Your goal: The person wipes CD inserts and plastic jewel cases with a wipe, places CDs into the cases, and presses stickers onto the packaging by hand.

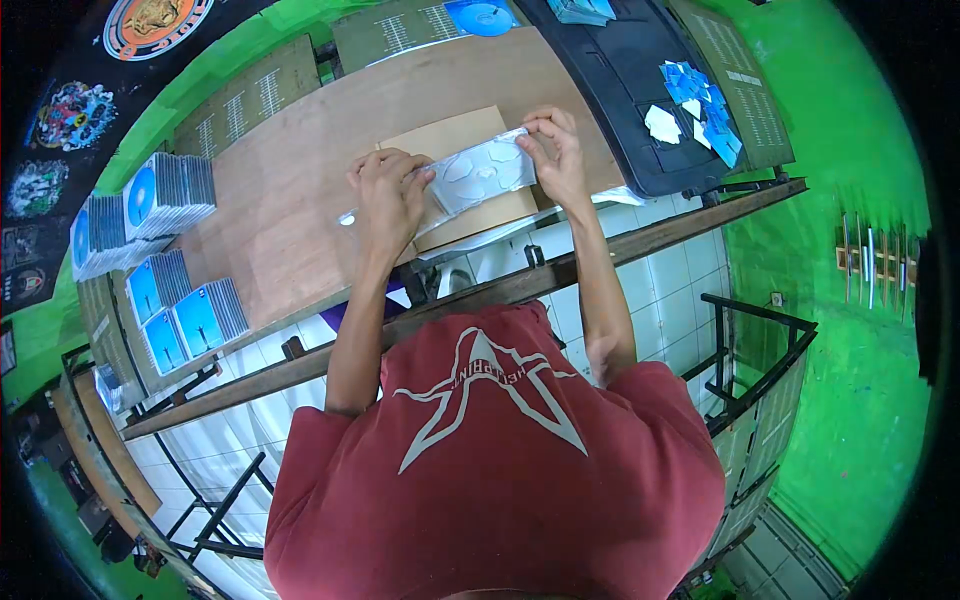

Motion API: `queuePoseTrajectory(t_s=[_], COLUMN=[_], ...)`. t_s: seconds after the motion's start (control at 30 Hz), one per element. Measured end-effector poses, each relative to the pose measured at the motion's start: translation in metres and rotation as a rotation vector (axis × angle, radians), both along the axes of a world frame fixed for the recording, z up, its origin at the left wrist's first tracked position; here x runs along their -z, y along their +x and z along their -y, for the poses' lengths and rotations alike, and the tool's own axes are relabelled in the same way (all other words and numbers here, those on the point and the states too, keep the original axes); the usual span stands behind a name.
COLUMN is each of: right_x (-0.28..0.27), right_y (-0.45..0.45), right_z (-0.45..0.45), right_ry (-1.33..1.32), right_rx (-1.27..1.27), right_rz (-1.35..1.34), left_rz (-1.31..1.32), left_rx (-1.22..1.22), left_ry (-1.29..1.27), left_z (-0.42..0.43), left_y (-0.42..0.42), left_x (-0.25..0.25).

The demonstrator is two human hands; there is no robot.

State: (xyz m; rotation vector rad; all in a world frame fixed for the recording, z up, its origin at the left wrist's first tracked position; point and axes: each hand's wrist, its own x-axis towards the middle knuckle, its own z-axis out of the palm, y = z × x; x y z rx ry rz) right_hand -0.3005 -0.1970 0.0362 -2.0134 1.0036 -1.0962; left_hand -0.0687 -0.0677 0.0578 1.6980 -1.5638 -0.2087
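A shiny, see-through silvery plastic sheet (480,176) with rounded outlines is held up at a slant between my two hands. My left hand (390,195) is closed on its left end, thumb and fingers pressed together. At the upper right corner, my right hand (556,155) pinches it between thumb and fingers. Under the sheet lies a flat brown cardboard piece (450,134) on the wooden board (290,180), near the table's front edge. A small whitish thing (347,217), too small to name, sits just left of my left hand.
Several stacks of disc cases with blue covers (202,318) stand at the left. A black panel (640,110) at the right holds blue paper pieces (705,100) and white scraps (662,125). A blue-printed item (482,16) lies at the far edge. A metal rail (660,235) runs before me.
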Motion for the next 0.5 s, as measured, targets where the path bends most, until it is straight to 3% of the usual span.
queuePoseTrajectory(t_s=[0.1, 0.17, 0.23, 0.5], right_x=[0.001, 0.011, 0.022, 0.004], right_y=[-0.007, -0.017, -0.022, -0.023], right_z=[0.002, 0.003, 0.001, -0.013], right_ry=[-0.057, -0.084, 0.253, 0.2], right_rx=[-0.048, -0.078, -0.156, -0.115], right_rz=[-0.042, -0.121, -0.019, -0.063], left_rz=[0.036, -0.136, -0.157, -0.286], left_rx=[-0.042, -0.09, -0.115, -0.137], left_ry=[-0.018, 0.035, 0.036, 0.046], left_z=[-0.003, -0.002, -0.001, 0.006], left_y=[0.005, 0.014, 0.022, 0.033], left_x=[0.002, 0.009, 0.01, 0.021])
